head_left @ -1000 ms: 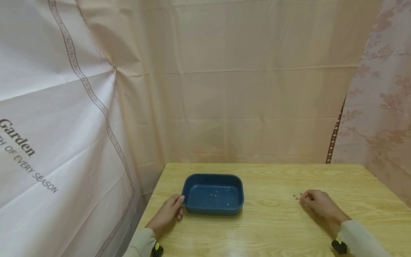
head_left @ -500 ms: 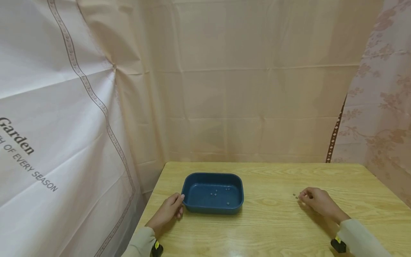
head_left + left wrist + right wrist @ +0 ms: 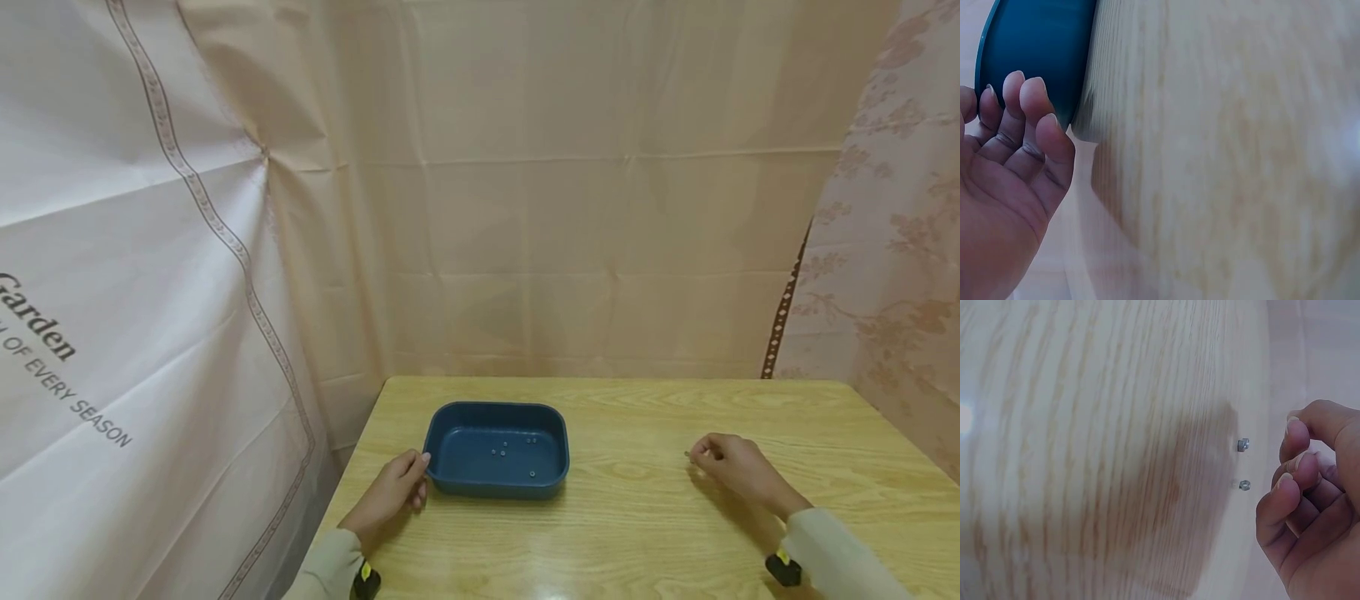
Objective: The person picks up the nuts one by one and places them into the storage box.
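A dark blue rectangular tub [image 3: 491,492] stands on the wood-grain table [image 3: 600,542]; several small metal nuts [image 3: 502,453] lie in it. My left hand [image 3: 390,492] pinches its left end at the rim, the other fingers [image 3: 1054,140] bent beside the outer wall. At the right, low over the table, is my right hand [image 3: 738,471], its thumb and fingers curled together. One nut [image 3: 687,453] shows right at those fingertips in the head view. The right wrist view has two nuts [image 3: 1244,445] on the tabletop near the bent fingers [image 3: 1279,503]. I cannot tell whether the fingertips hold a nut.
A beige cloth [image 3: 525,250] hangs behind the table's far edge. White printed cloth [image 3: 150,333] closes in the left side, and a flowered one [image 3: 900,292] hangs at the right. Dark wrist-worn devices [image 3: 783,570] sit at both cuffs.
My right hand has shifted slightly left and away from me over the nuts, so fewer of them show beside it in the head view. The left hand keeps its grip on the tub.
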Available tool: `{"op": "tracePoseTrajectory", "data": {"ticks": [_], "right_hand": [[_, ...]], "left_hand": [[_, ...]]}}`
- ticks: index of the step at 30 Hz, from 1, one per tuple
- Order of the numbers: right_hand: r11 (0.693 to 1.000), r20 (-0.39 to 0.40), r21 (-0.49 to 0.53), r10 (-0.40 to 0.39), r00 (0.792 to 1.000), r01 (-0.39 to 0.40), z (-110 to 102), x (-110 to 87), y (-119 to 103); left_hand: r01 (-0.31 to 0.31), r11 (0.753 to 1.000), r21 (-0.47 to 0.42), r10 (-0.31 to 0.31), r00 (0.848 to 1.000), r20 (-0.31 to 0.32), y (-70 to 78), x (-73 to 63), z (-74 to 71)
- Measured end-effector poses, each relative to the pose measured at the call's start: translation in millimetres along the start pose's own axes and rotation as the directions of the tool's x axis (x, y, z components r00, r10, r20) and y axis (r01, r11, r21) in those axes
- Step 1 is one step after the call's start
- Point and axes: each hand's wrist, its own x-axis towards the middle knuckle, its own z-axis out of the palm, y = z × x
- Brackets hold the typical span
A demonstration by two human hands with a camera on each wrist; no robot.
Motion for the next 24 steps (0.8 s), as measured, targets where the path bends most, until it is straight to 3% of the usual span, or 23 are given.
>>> {"op": "tracePoseTrajectory", "data": {"ticks": [12, 24], "right_hand": [[1.000, 0.006, 0.001, -0.031, 1.000, 0.031, 1, 4.3, -10], [0.997, 0.002, 0.009, -0.077, 0.997, 0.077, 8, 6.1, -20]], "left_hand": [[-0.018, 1.000, -0.002, 0.018, 1.000, -0.008, 0.2, 0.6, -0.1], [0.003, 1.000, 0.007, -0.003, 1.000, -0.005, 1.2, -0.2, 0.0]]}}
